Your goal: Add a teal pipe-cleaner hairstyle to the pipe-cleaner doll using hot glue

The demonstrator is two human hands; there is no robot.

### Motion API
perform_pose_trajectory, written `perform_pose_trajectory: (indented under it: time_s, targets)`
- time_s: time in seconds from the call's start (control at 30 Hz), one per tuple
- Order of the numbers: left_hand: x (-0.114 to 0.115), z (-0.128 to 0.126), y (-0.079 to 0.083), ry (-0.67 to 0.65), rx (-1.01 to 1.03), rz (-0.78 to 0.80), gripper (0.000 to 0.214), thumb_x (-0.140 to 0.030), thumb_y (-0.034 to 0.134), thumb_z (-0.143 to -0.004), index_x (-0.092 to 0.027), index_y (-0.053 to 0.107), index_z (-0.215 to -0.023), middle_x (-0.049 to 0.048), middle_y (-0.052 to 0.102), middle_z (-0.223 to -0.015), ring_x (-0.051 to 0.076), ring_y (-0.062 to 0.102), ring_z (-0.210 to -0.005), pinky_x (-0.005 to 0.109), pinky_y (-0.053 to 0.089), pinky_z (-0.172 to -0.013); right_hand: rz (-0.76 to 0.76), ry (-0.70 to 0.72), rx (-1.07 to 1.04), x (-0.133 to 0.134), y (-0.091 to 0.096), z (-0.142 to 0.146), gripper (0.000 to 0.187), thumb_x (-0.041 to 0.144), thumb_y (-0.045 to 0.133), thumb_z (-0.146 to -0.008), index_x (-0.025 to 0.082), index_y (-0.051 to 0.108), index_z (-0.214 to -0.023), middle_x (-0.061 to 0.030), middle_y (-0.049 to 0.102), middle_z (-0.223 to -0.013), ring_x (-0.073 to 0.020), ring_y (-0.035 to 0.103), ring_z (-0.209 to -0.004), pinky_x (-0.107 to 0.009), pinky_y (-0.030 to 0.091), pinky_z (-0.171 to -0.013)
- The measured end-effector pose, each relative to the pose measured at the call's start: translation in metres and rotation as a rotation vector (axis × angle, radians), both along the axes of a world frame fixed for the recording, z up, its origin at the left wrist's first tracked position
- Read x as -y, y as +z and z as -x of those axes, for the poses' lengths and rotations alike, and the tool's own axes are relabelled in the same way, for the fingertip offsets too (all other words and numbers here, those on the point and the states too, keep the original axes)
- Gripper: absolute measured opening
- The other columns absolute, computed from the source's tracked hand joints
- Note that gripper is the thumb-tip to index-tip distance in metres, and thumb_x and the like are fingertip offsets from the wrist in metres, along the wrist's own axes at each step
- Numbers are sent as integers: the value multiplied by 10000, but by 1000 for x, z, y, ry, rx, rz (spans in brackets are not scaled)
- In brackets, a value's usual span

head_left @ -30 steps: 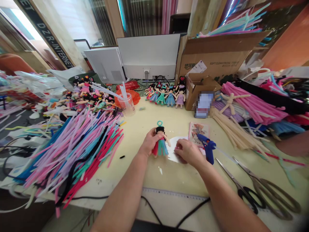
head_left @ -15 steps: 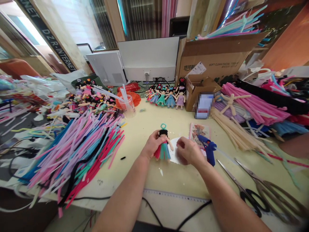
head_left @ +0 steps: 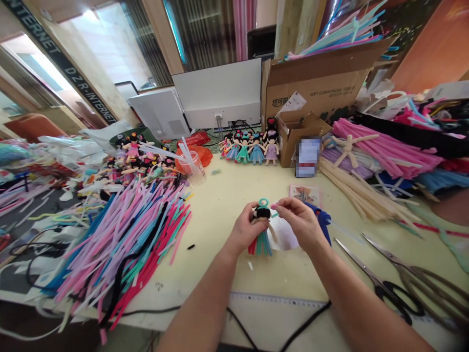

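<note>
My left hand (head_left: 245, 229) is closed around a small pipe-cleaner doll (head_left: 263, 213) with black hair, a teal loop on top and a skirt of red and teal strips. Beside the doll's head, my right hand (head_left: 301, 220) pinches a tiny pink piece (head_left: 274, 207) between thumb and fingertips. A short bit of teal shows just below that piece; what it belongs to I cannot make out. Under my hands lies a round white disc (head_left: 284, 238). A blue glue gun (head_left: 324, 222) rests on the table behind my right hand, which partly hides it.
Two pairs of scissors, black-handled (head_left: 397, 296) and bronze-coloured (head_left: 417, 274), lie at the right. Bundled pipe cleaners (head_left: 128, 244) cover the left side. Finished dolls (head_left: 244, 150) stand at the back, near a plastic cup (head_left: 197, 168), a phone (head_left: 308, 157) and a cardboard box (head_left: 315, 88).
My right hand has moved from over the white disc up to the doll's head, and a pink piece now shows in its fingertips. The doll's head is tipped towards me.
</note>
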State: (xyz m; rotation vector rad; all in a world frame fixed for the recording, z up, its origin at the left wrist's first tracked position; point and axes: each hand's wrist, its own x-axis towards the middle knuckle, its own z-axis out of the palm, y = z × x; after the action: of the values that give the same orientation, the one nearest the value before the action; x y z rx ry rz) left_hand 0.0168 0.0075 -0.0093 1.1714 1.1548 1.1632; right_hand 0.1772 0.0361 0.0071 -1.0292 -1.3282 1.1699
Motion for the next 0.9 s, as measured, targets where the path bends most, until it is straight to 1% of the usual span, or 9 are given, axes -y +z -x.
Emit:
perform_pose_trajectory:
  time_s: [0.13,0.23,0.37,0.67,0.9]
  targets:
    - [1,-5,-1,1,-65,-52,420,-244,665,-708,-228,575,-1117,0,623,-853,142,564,-752,249,452,-694,47,-1,-84,1,2,2,266,419,725,-696,177,643,-767,-11,633,-748,-137,550,-706,-279,429,-681]
    - [2,-8,-1,7,-119,-71,376,-239,656,-716,-224,592,-1086,6,627,-865,149,560,-768,249,447,-699,64,0,-144,2,1,5,243,386,754,-668,180,643,-737,-3,631,-732,-137,556,-714,-284,432,-706]
    - [3,-10,-1,21,-177,-82,368,-220,650,-712,-226,596,-1076,3,624,-873,148,549,-776,248,439,-711,82,11,-193,3,0,7,222,348,766,-657,179,642,-728,7,622,-719,-128,549,-703,-274,427,-699]
    - [3,-11,0,19,-192,-95,366,-220,650,-715,-222,590,-1076,9,626,-890,157,560,-799,254,441,-723,89,-14,-185,2,-5,10,249,358,775,-642,174,629,-724,10,609,-701,-128,546,-683,-276,428,-679]
    - [5,-12,2,23,-242,-95,371,-195,627,-721,-214,578,-1087,-2,626,-886,139,563,-792,241,450,-716,80,-50,-172,2,-7,12,261,369,777,-648,176,616,-716,11,582,-698,-126,521,-674,-273,405,-658]
